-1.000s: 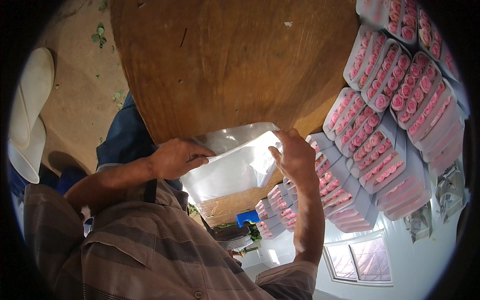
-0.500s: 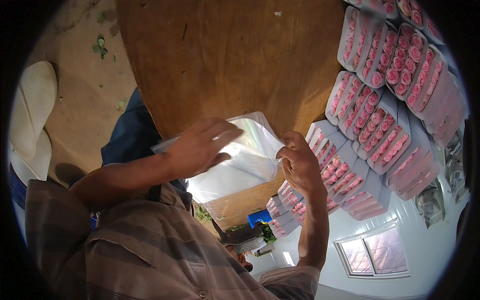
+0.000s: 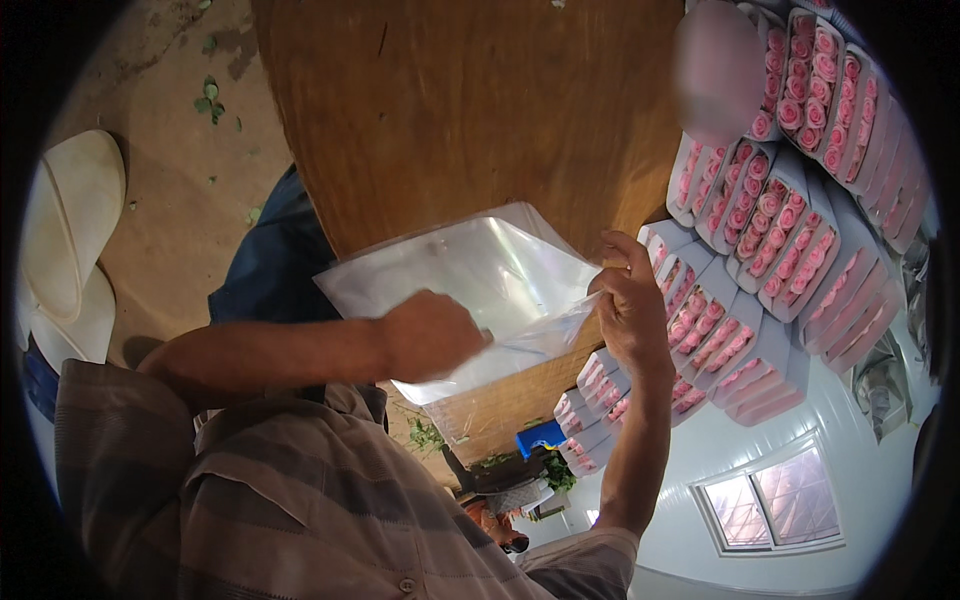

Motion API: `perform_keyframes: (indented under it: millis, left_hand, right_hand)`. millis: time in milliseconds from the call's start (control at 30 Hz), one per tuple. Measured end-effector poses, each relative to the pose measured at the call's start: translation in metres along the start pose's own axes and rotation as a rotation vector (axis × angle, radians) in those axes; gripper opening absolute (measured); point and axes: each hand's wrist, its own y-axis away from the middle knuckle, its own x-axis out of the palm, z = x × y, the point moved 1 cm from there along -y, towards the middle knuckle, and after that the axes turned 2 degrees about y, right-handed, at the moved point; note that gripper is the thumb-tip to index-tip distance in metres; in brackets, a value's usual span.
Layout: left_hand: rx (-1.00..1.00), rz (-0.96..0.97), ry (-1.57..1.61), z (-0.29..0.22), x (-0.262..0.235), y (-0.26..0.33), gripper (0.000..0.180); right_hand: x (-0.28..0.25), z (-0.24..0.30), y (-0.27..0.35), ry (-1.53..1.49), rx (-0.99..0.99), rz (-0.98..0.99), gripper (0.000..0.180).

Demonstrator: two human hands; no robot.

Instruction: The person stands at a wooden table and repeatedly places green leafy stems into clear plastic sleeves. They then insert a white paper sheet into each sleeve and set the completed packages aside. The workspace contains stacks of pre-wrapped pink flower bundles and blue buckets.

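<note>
Room: a shiny white wall [image 3: 720,445] at lower right carries a window [image 3: 770,505] with 2 panes.
Floor: tan ground [image 3: 160,240] at left, with green leaves [image 3: 209,101] scattered on it and 2 curved white objects [image 3: 85,215] near the rim of the view.
Bench: brown wooden top [image 3: 450,120], sunlit in places, filling the upper middle.
Clear plastic sheets: a glossy layered stack [image 3: 450,265] at the near end of the bench, between the 2 forearms, the right end lifted and bent, bright reflections across the upper layers.
Left grip: the left hand [image 3: 435,340] lies over the near part of the stack, fingers curled in and slightly blurred; whether it pinches a layer or only rests there, I cannot tell.
Right grip: the right hand [image 3: 630,300] grasps the raised right corner of the stack between thumb and fingers.
Pink roses: many bunches [image 3: 780,225] in pale grey wraps, piled in rows along the right side, the nearest just beyond the right hand.
Blue object: a small bright piece [image 3: 541,438] past the bench's near end, beside the lower bunches.
Clothing: brown striped shirt [image 3: 300,470] and dark blue trouser leg [image 3: 265,255] by the bench's left edge.
</note>
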Motion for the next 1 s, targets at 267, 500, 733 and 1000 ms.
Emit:
perform_keyframes:
  millis: [267, 500, 733, 1000]
  left_hand:
    - [0.121, -0.059, 0.253, -0.065, -0.004, -0.032, 0.02]
    - [-0.027, -0.258, 0.423, -0.076, 0.01, -0.076, 0.016]
    - [-0.201, -0.588, 0.599, -0.061, 0.012, -0.119, 0.029]
    - [-0.348, -0.472, 0.654, -0.07, 0.016, -0.119, 0.017]
  right_hand:
    - [0.014, -0.033, -0.016, -0.241, 0.041, -0.071, 0.034]
    - [0.013, -0.025, 0.031, -0.286, 0.376, -0.632, 0.046]
    - [0.114, 0.065, 0.171, -0.294, 0.357, -0.892, 0.063]
    - [0.213, 0.153, 0.185, -0.294, 0.697, -1.013, 0.098]
